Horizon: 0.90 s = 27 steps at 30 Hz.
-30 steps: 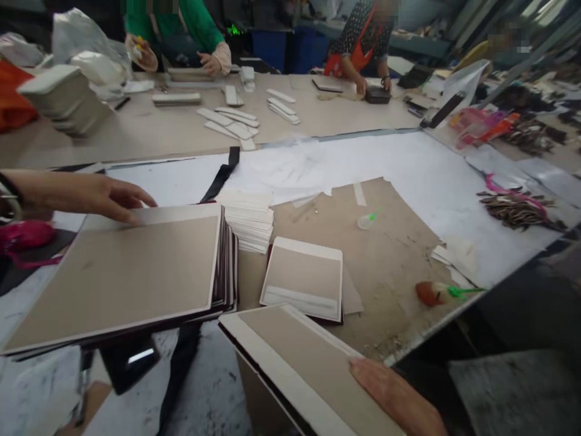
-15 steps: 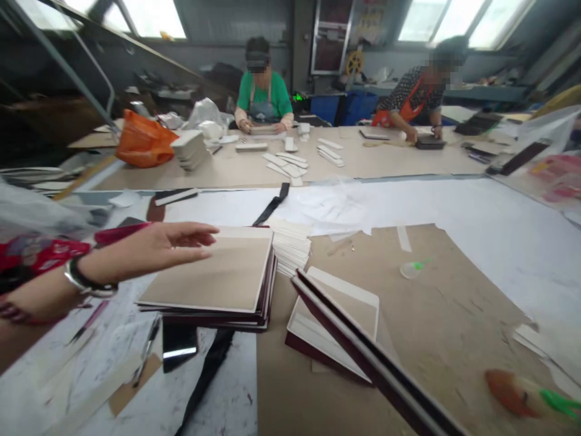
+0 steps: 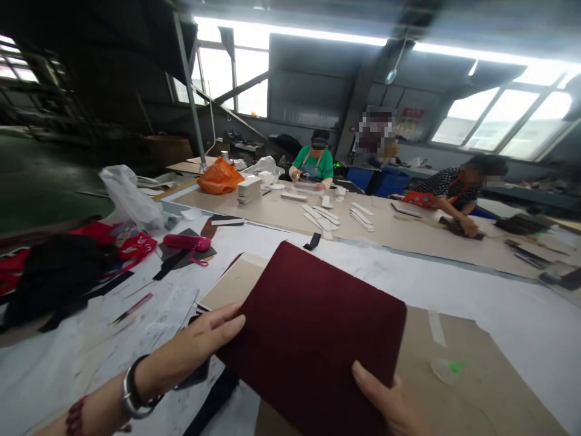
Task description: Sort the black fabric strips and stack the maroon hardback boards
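A flat maroon covered board is held up tilted in front of me, its plain maroon face toward me. My left hand grips its left edge, thumb on the face and fingers behind. My right hand holds the lower right edge, thumb pressed on the face; its other fingers are mostly hidden. Behind the board, partly covered, lies a stack of beige-lined boards. A brown sheet spreads over the table on the right, with a small clear container with a green part on it.
A magenta cylindrical pouch, a pink-handled tool and dark cloth lie on the left. Across the far table are white strips and an orange bag. Two people, one in green, work there.
The maroon board, earlier seen edge-on at lower right, now faces me nearer the middle. My left hand has moved from above the stack onto its edge. The view has tilted up and turned left.
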### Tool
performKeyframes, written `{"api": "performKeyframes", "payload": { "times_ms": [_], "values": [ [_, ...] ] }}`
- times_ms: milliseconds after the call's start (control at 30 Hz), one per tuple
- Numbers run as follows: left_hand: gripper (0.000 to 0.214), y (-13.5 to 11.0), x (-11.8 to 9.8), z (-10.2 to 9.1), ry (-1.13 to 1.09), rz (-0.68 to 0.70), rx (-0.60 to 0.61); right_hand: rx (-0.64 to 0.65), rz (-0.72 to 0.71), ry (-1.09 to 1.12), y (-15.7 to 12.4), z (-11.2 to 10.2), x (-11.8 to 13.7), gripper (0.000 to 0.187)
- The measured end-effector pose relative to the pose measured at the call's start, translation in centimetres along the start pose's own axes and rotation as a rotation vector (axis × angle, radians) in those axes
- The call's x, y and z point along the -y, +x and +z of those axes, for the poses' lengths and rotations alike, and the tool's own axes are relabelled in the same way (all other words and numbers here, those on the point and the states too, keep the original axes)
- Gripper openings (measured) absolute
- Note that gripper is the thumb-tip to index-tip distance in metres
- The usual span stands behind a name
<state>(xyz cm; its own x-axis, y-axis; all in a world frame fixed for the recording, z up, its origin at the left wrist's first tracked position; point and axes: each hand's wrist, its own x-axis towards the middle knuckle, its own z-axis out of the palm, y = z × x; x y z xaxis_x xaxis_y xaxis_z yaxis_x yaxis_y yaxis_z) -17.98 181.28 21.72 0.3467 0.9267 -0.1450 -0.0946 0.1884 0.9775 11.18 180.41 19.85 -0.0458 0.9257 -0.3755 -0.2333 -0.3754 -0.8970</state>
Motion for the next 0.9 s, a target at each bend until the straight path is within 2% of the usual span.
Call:
{"api": "performKeyframes", "payload": {
  "times_ms": [67, 133, 233, 300, 367, 433, 533, 700, 900],
  "values": [
    [0.044, -0.2, -0.3, -0.3, -0.11, -0.016, -0.096, 0.17, 0.062, 0.061, 1.8, 2.7, 1.2, 0.068],
    [0.05, -0.3, -0.8, -1.0, -0.141, -0.041, -0.206, 0.263, 0.064, -0.009, 3.7, 4.7, 2.0, 0.062],
    [0.053, 0.3, -1.2, -3.2, -0.023, -0.121, -0.331, 0.232, 0.027, -0.295, 6.9, 6.7, 2.6, 0.05],
    [0.051, 1.2, -1.1, -5.2, 0.209, -0.175, -0.385, 0.175, 0.017, -0.552, 8.9, 7.6, 2.6, 0.045],
    [0.049, 2.3, -0.7, -7.2, 0.437, -0.207, -0.421, 0.152, -0.008, -0.791, 10.5, 8.3, 2.5, 0.049],
    [0.045, 3.3, 0.1, -8.8, 0.579, -0.225, -0.447, 0.139, -0.036, -0.946, 11.6, 8.7, 2.2, 0.053],
    [0.042, 4.2, 1.1, -10.2, 0.74, -0.242, -0.466, 0.115, -0.027, -1.028, 12.7, 8.9, 1.6, 0.052],
    [0.043, 4.2, 1.5, -11.1, 1.022, -0.232, -0.424, 0.119, 0.008, -1.12, 13.2, 9.1, 0.8, 0.054],
    [0.044, 4.1, 1.6, -11.9, 1.235, -0.257, -0.354, 0.092, 0.054, -1.274, 13.3, 9.8, 0.4, 0.057]
  ]
}}
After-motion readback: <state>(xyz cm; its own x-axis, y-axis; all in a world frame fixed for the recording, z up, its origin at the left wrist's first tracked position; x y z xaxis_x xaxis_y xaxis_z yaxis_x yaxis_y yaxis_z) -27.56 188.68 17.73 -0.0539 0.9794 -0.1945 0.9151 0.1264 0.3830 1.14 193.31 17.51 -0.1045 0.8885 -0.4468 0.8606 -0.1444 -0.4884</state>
